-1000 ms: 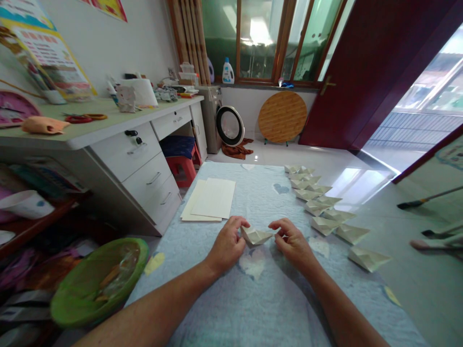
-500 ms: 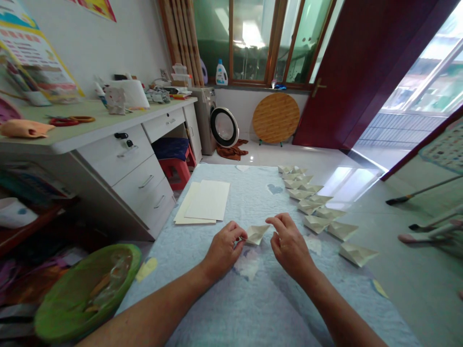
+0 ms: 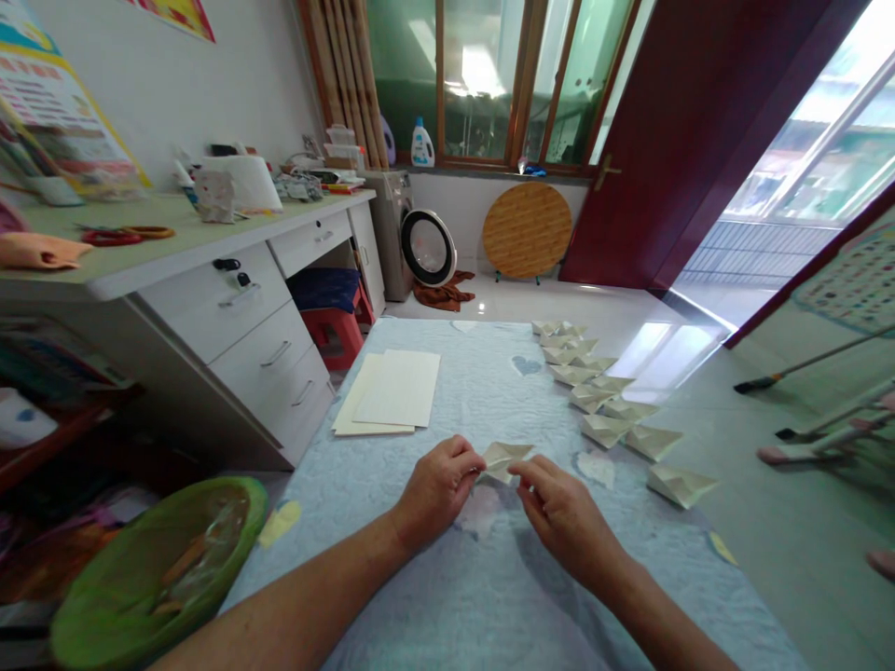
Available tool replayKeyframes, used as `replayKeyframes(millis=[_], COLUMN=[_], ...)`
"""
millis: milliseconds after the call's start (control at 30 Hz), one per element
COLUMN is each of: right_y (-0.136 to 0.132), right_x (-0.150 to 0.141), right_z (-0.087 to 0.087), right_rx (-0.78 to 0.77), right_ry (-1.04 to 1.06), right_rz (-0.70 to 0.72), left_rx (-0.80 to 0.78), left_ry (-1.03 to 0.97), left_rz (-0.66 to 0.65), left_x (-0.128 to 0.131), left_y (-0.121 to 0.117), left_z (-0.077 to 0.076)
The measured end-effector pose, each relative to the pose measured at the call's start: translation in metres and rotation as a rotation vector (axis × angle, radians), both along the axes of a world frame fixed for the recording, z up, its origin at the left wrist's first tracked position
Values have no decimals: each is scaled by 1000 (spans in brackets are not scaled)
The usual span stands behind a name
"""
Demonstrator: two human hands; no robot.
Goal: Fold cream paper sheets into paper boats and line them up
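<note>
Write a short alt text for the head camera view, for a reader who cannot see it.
The left hand pinches a small paper boat, with the right hand touching its edge, above a pale blue quilted cloth. A row of paper boats lies on the right, and sheets of cream paper lie ahead on the left.

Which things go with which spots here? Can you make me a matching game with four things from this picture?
Things:
1. Folded paper boat
2. Stack of cream paper sheets
3. Green basin
4. Round wooden board

Spots:
A. Lying flat on the blue quilt
B. Leaning against the wall under the window
C. Between the left hand and right hand
D. Left of the quilt

Right pairs: 1-C, 2-A, 3-D, 4-B
</note>
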State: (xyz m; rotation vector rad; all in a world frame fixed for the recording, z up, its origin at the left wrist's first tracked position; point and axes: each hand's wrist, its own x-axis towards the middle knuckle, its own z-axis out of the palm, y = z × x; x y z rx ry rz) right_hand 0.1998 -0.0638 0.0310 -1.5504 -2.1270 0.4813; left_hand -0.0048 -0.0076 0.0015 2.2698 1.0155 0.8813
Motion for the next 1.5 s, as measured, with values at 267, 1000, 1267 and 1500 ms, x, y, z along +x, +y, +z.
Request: replayKeyframes(millis=[267, 1000, 1267, 1500], right_y=[-6, -24, -21, -18], right_x=[-27, 79, 78, 81], right_z=[-27, -23, -26, -31], right_rx=[291, 418, 261, 265], right_ry=[-150, -518, -577, -614], right_rz=[-83, -481, -576, -603], left_rx=[41, -32, -53, -63], left_ry=[-8, -6, 0, 4], left_rz=[-95, -121, -122, -123], left_x=[4, -2, -4, -4], left_y=[-6, -4, -5, -5], left_z=[-2, -4, -3, -2])
